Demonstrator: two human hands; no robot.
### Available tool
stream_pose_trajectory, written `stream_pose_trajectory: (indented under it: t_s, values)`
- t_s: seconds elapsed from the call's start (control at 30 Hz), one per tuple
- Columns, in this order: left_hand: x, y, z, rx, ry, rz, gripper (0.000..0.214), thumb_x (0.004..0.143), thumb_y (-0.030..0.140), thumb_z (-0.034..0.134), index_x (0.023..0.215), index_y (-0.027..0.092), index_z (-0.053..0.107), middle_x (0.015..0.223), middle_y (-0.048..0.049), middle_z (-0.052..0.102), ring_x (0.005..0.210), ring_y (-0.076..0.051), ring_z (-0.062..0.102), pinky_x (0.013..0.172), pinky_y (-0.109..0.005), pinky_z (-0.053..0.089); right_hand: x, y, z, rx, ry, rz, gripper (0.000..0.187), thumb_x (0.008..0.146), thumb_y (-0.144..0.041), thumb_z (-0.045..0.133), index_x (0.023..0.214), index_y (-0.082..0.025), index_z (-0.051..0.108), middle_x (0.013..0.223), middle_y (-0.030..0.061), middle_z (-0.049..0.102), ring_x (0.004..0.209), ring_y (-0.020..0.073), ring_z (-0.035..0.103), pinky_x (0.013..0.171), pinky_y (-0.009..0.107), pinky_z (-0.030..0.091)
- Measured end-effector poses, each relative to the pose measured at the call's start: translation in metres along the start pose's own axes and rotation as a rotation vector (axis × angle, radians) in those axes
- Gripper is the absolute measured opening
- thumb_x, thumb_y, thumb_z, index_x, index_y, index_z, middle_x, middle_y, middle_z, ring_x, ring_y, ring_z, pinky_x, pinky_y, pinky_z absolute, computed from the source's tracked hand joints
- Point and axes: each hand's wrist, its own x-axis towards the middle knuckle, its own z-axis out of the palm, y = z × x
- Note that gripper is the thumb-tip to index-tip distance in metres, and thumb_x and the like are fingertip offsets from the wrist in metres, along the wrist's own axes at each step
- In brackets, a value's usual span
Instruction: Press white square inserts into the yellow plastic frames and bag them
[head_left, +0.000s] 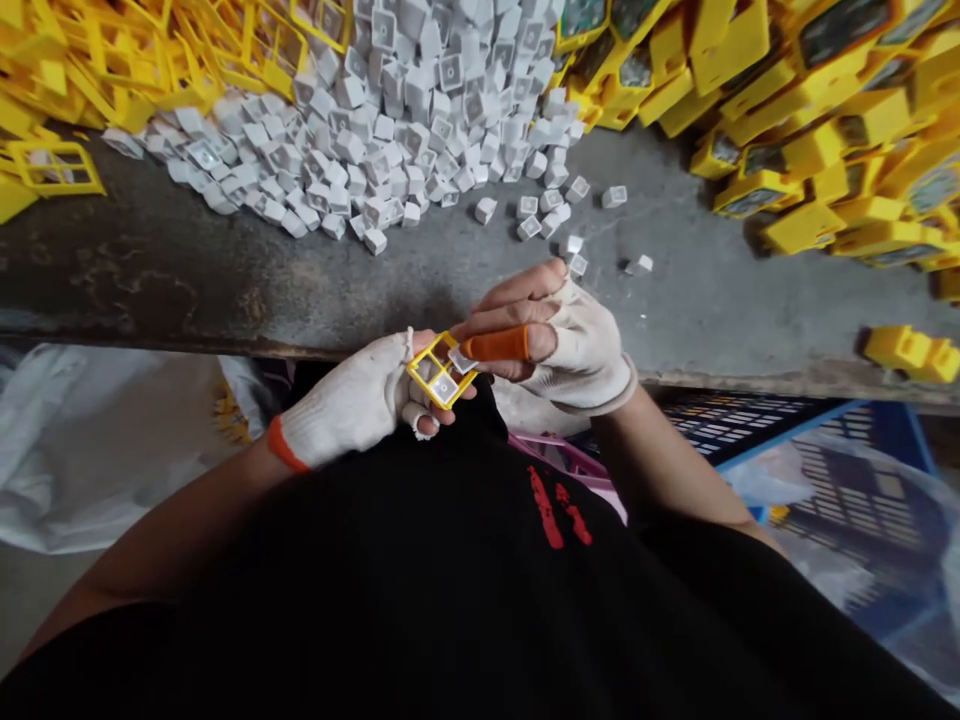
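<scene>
My left hand (360, 400), in a white knit glove with an orange cuff, is closed around a small yellow plastic frame (441, 368) held just in front of the bench edge. A small white square piece sits in the frame. My right hand (562, 335), also gloved, has an orange cot on one finger and pinches a small white cube (462, 359) against the frame's top corner. Both hands meet over my black shirt.
A grey bench (225, 270) carries a big heap of white cubes (390, 110), with loose ones (540, 215) near my right hand. Yellow frames (67, 70) pile at back left, yellow housings (825, 110) at right. A blue crate (862, 450) and white bag (97, 440) lie below.
</scene>
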Motion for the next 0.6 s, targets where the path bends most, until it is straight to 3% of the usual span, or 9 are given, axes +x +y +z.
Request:
stream_pose_trajectory:
  t_s: [0.13,0.23,0.37,0.47,0.6]
  values:
    - [0.004,-0.002,-0.009,0.088,-0.053,-0.125,0.037,0.119,0.037,0.051,0.114,0.013,0.079,0.085,-0.0139,0.086,0.059,-0.022,0.077,0.054,-0.027,0.061,-0.002,0.004,-0.023,-0.005,-0.1,-0.304,0.047,0.123,-0.065,0.044,0.131,-0.047,0.086,0.12,-0.0034,0.094,0.116,0.0241,0.086,0.114,0.052,0.061]
    - [0.008,-0.003,-0.013,0.127,-0.104,-0.232,0.036,0.115,0.041,0.058,0.132,0.014,0.075,0.089,-0.0132,0.087,0.065,-0.025,0.081,0.056,-0.029,0.064,-0.003,-0.001,-0.037,-0.064,-0.122,-0.463,0.039,0.126,-0.051,0.046,0.137,-0.046,0.083,0.126,-0.0056,0.093,0.122,0.0206,0.085,0.114,0.047,0.059]
    - [0.008,-0.004,-0.009,0.21,-0.107,-0.3,0.031,0.107,0.043,0.076,0.119,0.014,0.078,0.087,-0.0119,0.085,0.064,-0.023,0.078,0.053,-0.027,0.061,-0.009,-0.012,-0.041,-0.167,-0.007,-0.661,0.037,0.128,-0.03,0.048,0.128,-0.036,0.084,0.126,-0.0058,0.093,0.128,0.0138,0.081,0.107,0.039,0.057]
    - [0.01,-0.003,-0.006,0.279,-0.091,-0.331,0.032,0.103,0.043,0.083,0.109,0.012,0.082,0.084,-0.0113,0.082,0.06,-0.019,0.073,0.055,-0.026,0.063,-0.022,-0.016,-0.034,-0.28,0.032,-0.666,0.031,0.127,-0.029,0.052,0.129,-0.035,0.083,0.144,-0.0053,0.089,0.135,0.0131,0.076,0.107,0.038,0.055]
    - [0.02,-0.005,-0.01,0.205,-0.089,-0.379,0.024,0.102,0.039,0.085,0.105,0.015,0.081,0.091,-0.0107,0.084,0.065,-0.019,0.076,0.06,-0.027,0.066,-0.039,-0.019,-0.031,-0.393,0.024,-0.502,0.034,0.127,-0.028,0.05,0.144,-0.033,0.079,0.161,-0.0024,0.082,0.143,0.0158,0.073,0.101,0.04,0.056]
